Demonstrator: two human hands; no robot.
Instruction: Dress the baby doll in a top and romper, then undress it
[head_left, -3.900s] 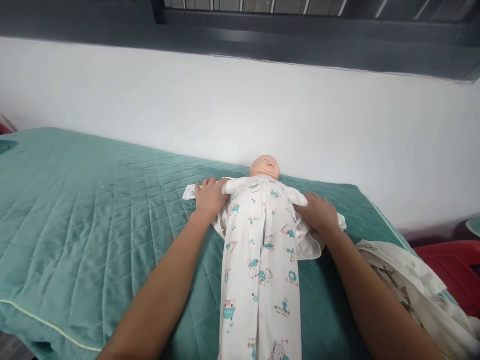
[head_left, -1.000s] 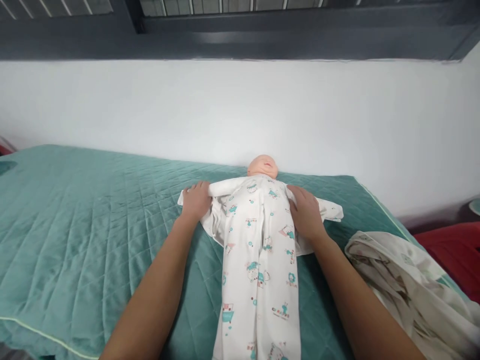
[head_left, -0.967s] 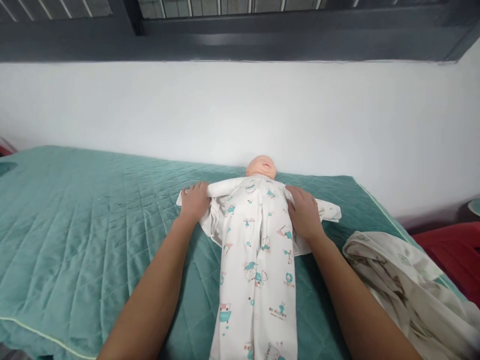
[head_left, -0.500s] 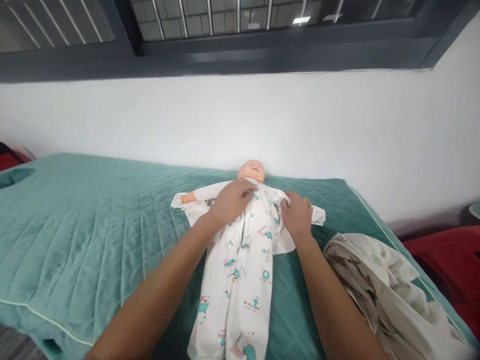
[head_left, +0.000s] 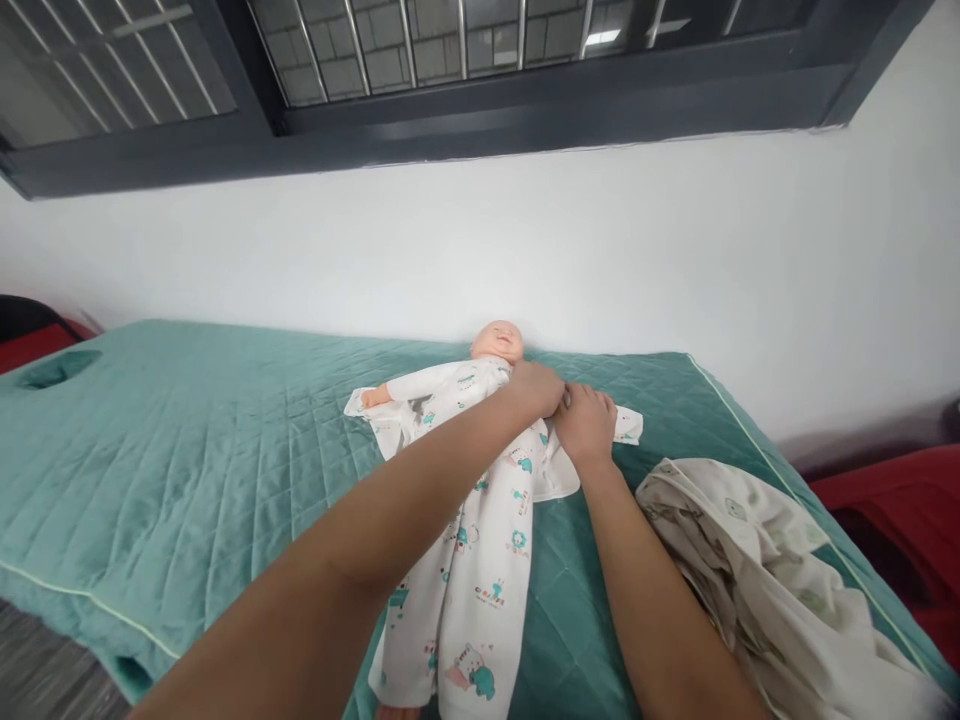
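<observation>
A baby doll [head_left: 498, 341] lies on its back on a green quilted bed [head_left: 187, 430], dressed in a white printed sleepsuit [head_left: 480, 540]. My left hand [head_left: 536, 388] reaches across the doll's chest to its far shoulder, fingers curled onto the fabric. My right hand [head_left: 585, 425] sits right beside it on the same shoulder, fingers closed on the sleepsuit cloth. The two hands touch. The doll's other arm [head_left: 397, 385] lies stretched out to the left, with its small hand showing at the sleeve end.
A crumpled printed cloth [head_left: 757, 570] lies on the bed's right side. A white wall and a dark barred window [head_left: 450, 60] rise behind the bed. Red furniture [head_left: 892, 510] stands to the right, beyond the bed's edge.
My left hand left the doll's left sleeve and crossed over the chest to meet my right hand at the other shoulder. The view tilted up, showing more window.
</observation>
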